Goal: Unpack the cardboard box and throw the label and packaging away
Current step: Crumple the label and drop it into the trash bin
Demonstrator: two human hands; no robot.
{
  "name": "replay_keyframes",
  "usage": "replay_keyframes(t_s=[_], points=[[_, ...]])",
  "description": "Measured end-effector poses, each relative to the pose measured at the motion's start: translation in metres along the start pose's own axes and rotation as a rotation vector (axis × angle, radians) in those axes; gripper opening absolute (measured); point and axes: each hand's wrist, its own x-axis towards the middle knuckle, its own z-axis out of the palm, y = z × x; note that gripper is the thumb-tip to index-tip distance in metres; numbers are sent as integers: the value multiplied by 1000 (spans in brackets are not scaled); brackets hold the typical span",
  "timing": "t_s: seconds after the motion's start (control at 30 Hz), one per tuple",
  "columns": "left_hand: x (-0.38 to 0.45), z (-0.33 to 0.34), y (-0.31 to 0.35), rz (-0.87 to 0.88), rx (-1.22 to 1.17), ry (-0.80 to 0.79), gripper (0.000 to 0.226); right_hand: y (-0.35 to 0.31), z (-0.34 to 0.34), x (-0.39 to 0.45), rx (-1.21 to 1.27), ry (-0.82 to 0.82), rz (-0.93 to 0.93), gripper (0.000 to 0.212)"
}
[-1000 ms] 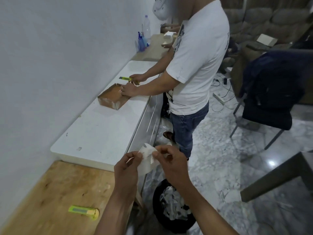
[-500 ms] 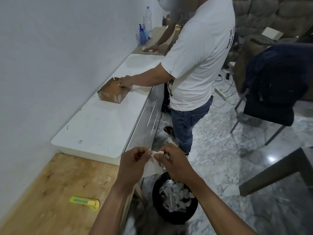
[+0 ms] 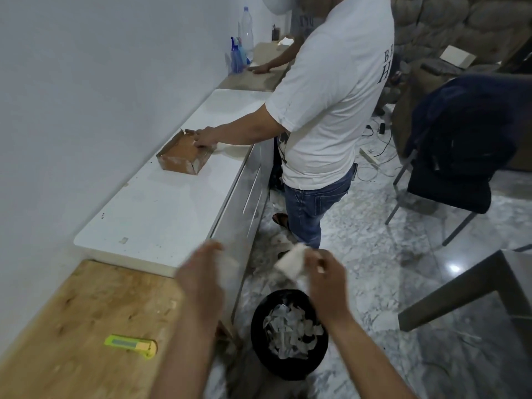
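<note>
My right hand [image 3: 324, 279] pinches a crumpled white label [image 3: 290, 262] and holds it above the floor, just up from the black bin [image 3: 260, 338], which is full of white paper scraps. My left hand [image 3: 201, 279] is blurred, a hand's width left of the label; a pale scrap may cling to its fingers, but the blur hides it. A brown cardboard box [image 3: 184, 156] lies on the white counter [image 3: 161, 214] further along, with another person's hand resting on it.
A yellow-green box cutter [image 3: 131, 344] lies on the wooden tabletop [image 3: 72, 326] at my left. A person in a white shirt [image 3: 328, 110] stands at the counter. A chair draped with dark clothing [image 3: 460, 145] and a grey table corner [image 3: 472, 295] stand on the right.
My hands, which held the label together, have pulled apart; the label is now with the right hand over the bin. The other person's hand moved onto the box.
</note>
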Motion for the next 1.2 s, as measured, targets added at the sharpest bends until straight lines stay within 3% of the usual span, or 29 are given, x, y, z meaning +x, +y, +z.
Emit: replay_keyframes(t_s=[0.1,0.2,0.3,0.43,0.53,0.63,0.8,0.87,0.97,1.2], points=[[36,-31,22,89,-71,159,17,19,-57,17,56,150,115,14],[27,-17,-4,24,71,43,12,25,-49,18,102,52,185,10],[7,5,-48,-94,131,-24,10,38,-29,12,-25,49,193,8],[-12,19,-82,-126,229,17,9,57,-31,7,-219,30,175,11],[-17,23,-105,-181,287,21,18,72,-36,2,-272,20,264,11],[-15,28,-129,-215,378,73,7,91,-44,2,-343,15,362,10],[-5,36,-175,-264,567,152,28,126,-46,11,-514,-60,410,14],[3,38,-197,-303,613,144,26,143,-41,18,-574,-91,399,10],[11,49,-216,-352,642,104,13,166,-32,29,-613,-152,368,9],[34,58,-252,-437,565,8,8,200,-16,52,-592,-302,384,18]])
